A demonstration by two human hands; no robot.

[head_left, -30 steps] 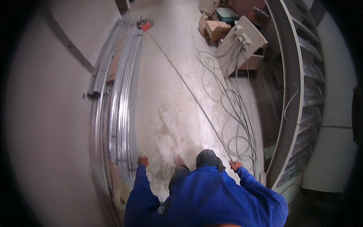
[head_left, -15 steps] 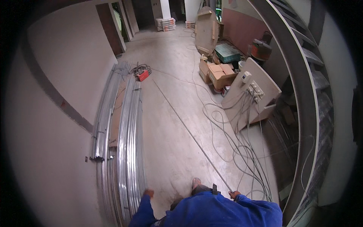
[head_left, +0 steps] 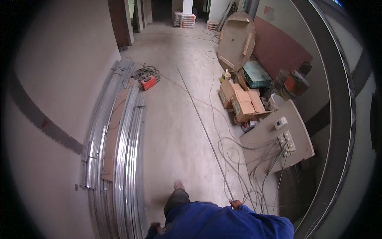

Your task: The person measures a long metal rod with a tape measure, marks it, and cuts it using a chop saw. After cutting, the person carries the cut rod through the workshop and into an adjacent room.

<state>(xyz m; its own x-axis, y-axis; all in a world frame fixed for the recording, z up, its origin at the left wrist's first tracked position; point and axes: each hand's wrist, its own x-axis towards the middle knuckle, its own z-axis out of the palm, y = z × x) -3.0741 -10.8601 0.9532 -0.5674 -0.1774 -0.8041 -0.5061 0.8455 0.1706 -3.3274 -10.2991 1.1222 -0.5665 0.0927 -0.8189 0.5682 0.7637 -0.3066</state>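
Observation:
My right hand is closed round the near end of a long thin rod. The rod stretches forward and slightly left over the pale floor; whether its far tip touches the floor I cannot tell. My left hand hangs low at the lower edge, close to a stack of shiny metal profiles. It is dark and smeared, so its fingers do not show clearly. Both arms are in blue sleeves. One foot is stepping forward in front of me.
Loose cables run across the floor on the right from a board with sockets. Beyond stand cardboard boxes, a green crate and a round wooden panel. A red machine with coiled cable lies ahead left. Stacked bags stand far back.
I have moved forward: the boxes, socket board and red machine are nearer. The rod stays in my right hand. My left hand has dropped lower, and a leg has swung forward.

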